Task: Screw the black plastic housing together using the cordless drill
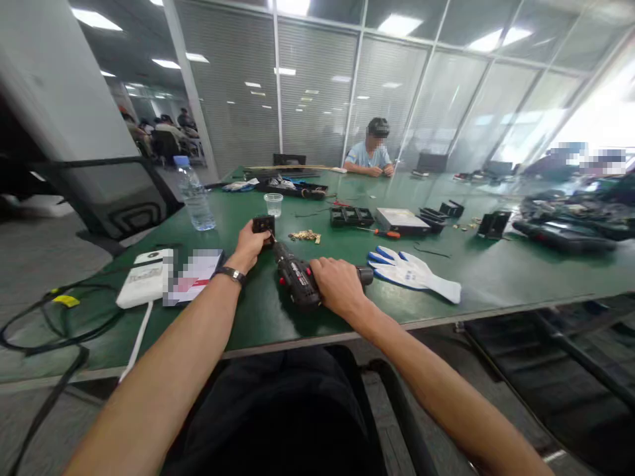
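Left hand: the left hand (249, 248), left of the frame's centre, had its fingers clamped on a small black plastic block (262, 225).
Right hand: the right hand (338, 284), just right of centre, had its fingers wrapped around the handle of a black cordless drill (296, 276).
Drill: it lay on its side at the centre of the frame, its chuck pointing up and left at the block; whether the bit touched the block could not be told.
Screws: a small pile of brass-coloured screws (306, 236) sat just above the drill, near the centre.
Glove: a white work glove (411, 272) with blue edging lay right of the drill.
Upper middle: a clear plastic cup (273, 205) stood behind the block; an orange-handled screwdriver (391, 235) lay farther right, beside a silver-topped box (403, 218).
Left side: a water bottle (195, 201) stood on the green table (258, 330), above a white device (146, 281).
Background: a co-worker (370, 157) in a light blue shirt sat at the table's far side, upper right of centre.
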